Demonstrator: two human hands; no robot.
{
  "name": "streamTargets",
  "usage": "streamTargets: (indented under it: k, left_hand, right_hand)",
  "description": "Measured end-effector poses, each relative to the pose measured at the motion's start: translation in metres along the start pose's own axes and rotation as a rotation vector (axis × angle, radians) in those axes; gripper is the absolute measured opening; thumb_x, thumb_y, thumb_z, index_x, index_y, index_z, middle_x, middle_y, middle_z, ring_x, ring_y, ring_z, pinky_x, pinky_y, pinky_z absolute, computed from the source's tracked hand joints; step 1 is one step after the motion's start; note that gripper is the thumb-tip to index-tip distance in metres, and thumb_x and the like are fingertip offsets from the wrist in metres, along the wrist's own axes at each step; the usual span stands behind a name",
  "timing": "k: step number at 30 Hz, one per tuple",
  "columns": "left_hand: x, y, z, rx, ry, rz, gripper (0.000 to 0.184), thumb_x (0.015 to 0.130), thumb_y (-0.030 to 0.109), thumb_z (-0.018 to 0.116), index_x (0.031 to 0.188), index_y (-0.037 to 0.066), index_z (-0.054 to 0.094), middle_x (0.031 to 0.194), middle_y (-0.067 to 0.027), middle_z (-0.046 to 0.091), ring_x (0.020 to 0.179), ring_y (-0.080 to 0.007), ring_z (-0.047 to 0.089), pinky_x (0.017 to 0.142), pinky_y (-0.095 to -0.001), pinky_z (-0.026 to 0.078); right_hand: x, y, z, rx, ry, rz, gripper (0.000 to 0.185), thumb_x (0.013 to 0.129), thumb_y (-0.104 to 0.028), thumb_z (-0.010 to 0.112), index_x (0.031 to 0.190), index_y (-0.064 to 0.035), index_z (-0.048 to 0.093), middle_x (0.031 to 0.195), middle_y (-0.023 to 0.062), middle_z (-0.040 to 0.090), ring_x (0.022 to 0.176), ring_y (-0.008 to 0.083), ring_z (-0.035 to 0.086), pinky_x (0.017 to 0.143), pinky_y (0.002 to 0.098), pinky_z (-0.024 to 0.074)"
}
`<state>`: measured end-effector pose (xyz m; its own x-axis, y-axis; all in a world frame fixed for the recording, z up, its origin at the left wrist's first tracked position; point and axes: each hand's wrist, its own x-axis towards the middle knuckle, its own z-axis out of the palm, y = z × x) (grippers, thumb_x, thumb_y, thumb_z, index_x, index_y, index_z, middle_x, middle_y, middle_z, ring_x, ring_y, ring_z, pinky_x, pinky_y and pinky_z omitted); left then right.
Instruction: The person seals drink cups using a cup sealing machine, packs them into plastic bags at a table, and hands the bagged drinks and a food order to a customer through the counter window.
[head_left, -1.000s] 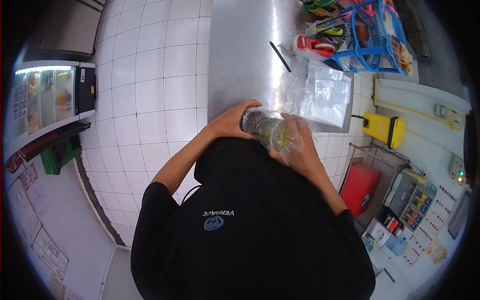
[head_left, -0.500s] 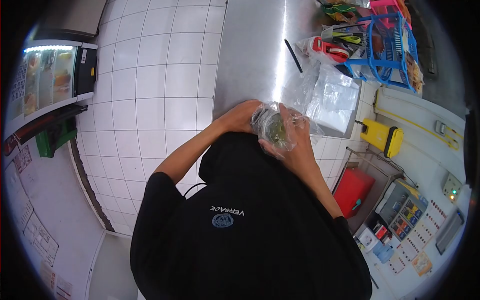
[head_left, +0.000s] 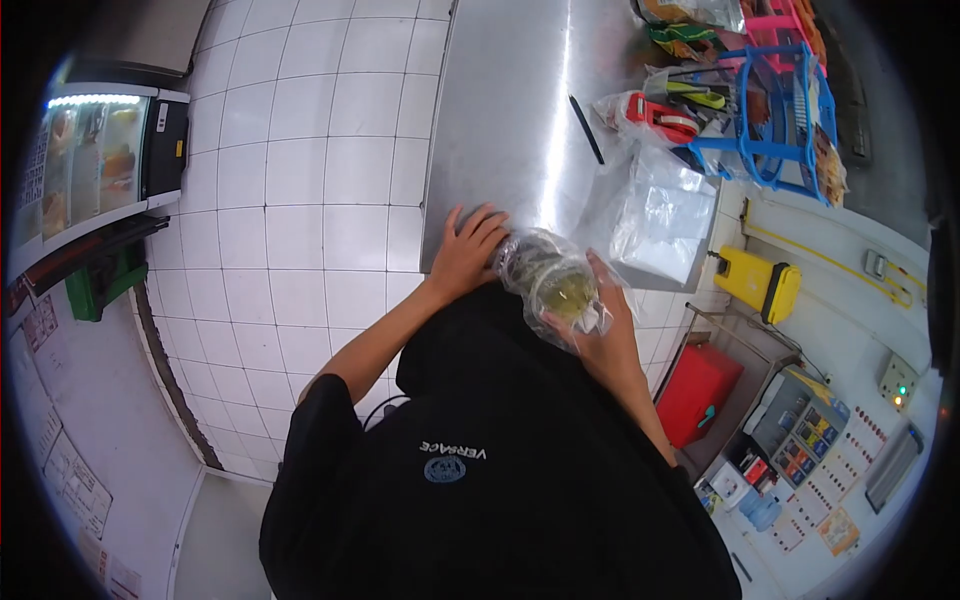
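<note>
A clear plastic bag (head_left: 530, 258) is wrapped loosely around a rounded, see-through container with greenish-yellow contents (head_left: 567, 294) at the near edge of the metal table (head_left: 500, 130). My right hand (head_left: 612, 345) grips the bagged container from its right side, the fingers partly behind the film. On the left, my left hand (head_left: 466, 255) has its fingers spread over the table's corner, close beside the bag. Whether its thumb touches the film I cannot tell. What exactly the contents are is blurred by the plastic.
Flat clear plastic bags (head_left: 660, 220) lie at the table's right edge. Beyond them are a red tape dispenser (head_left: 662, 118), a blue plastic basket (head_left: 765, 120) and a thin black stick (head_left: 587, 130). A yellow case (head_left: 760, 285) and a red box (head_left: 700, 393) stand to the right.
My left hand has come off the bag and spread its fingers at its left. The bagged container has shifted slightly down and right with my right hand. The view has shifted slightly.
</note>
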<state>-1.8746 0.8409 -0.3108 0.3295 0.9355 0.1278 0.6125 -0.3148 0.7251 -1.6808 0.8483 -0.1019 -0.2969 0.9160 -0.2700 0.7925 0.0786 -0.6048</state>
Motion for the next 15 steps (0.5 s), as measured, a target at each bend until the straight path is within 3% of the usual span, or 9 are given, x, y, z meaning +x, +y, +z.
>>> streamTargets:
  k: [1,5,7,11,13,14,15]
  left_hand:
    - [-0.003,-0.001,-0.002,0.150,-0.012,-0.014,0.086,0.064,0.038,0.086,0.135,0.006,0.050,0.144,-0.0117,0.045,0.144,-0.0338,0.030,0.116,-0.0627,0.017]
    - [-0.007,0.011,-0.018,0.159,-0.040,-0.175,0.093,0.061,0.040,0.088,0.137,0.004,0.048,0.147,-0.0136,0.041,0.145,-0.0378,0.026,0.116,-0.0644,0.016]
    - [-0.015,0.023,-0.032,0.006,0.012,-0.261,0.096,0.059,0.039,0.090,0.137,0.002,0.047,0.146,-0.0151,0.040,0.143,-0.0380,0.029,0.115,-0.0605,0.022]
    - [-0.027,0.048,-0.039,-0.255,0.116,-0.210,0.096,0.059,0.032,0.093,0.137,0.001,0.046,0.141,-0.0153,0.042,0.135,-0.0370,0.038,0.112,-0.0521,0.032]
    - [-0.021,0.056,-0.031,-0.354,0.114,-0.325,0.089,0.062,0.022,0.093,0.134,0.002,0.044,0.134,-0.0149,0.046,0.121,-0.0315,0.050,0.103,-0.0419,0.044]
    - [-0.022,0.059,-0.028,-0.356,0.103,-0.332,0.089,0.062,0.022,0.093,0.134,0.002,0.044,0.134,-0.0149,0.046,0.121,-0.0315,0.050,0.103,-0.0419,0.044]
    - [-0.023,0.061,-0.025,-0.574,0.084,-0.575,0.084,0.065,0.015,0.090,0.132,0.002,0.043,0.131,-0.0142,0.047,0.116,-0.0277,0.054,0.099,-0.0387,0.047]
  right_hand:
    - [0.000,0.000,0.000,0.021,0.008,0.029,0.088,0.073,-0.020,0.088,0.142,0.0048,0.040,0.142,0.0260,0.048,0.129,0.0413,0.051,0.105,0.0429,0.0452]
    - [-0.004,-0.008,-0.010,-0.010,-0.027,0.098,0.081,0.076,-0.017,0.085,0.141,0.0056,0.042,0.143,0.0265,0.047,0.131,0.0417,0.049,0.106,0.0438,0.0443]
    - [-0.004,-0.012,-0.017,-0.089,-0.064,0.091,0.077,0.079,-0.015,0.082,0.141,0.0062,0.042,0.143,0.0283,0.047,0.133,0.0422,0.048,0.107,0.0449,0.0430]
    - [0.005,-0.019,-0.021,-0.028,-0.107,0.166,0.075,0.080,-0.015,0.081,0.140,0.0066,0.042,0.141,0.0297,0.047,0.131,0.0434,0.049,0.107,0.0454,0.0434]
    - [0.012,-0.017,-0.020,0.056,-0.176,0.239,0.075,0.081,-0.018,0.081,0.140,0.0059,0.043,0.138,0.0303,0.050,0.127,0.0448,0.051,0.105,0.0450,0.0450]
    - [0.013,-0.015,-0.020,0.061,-0.182,0.249,0.075,0.081,-0.018,0.081,0.140,0.0059,0.043,0.138,0.0303,0.050,0.127,0.0448,0.051,0.105,0.0450,0.0450]
    - [0.014,-0.013,-0.020,0.127,-0.201,0.302,0.076,0.080,-0.020,0.082,0.141,0.0049,0.043,0.136,0.0293,0.051,0.125,0.0434,0.053,0.104,0.0449,0.0460]
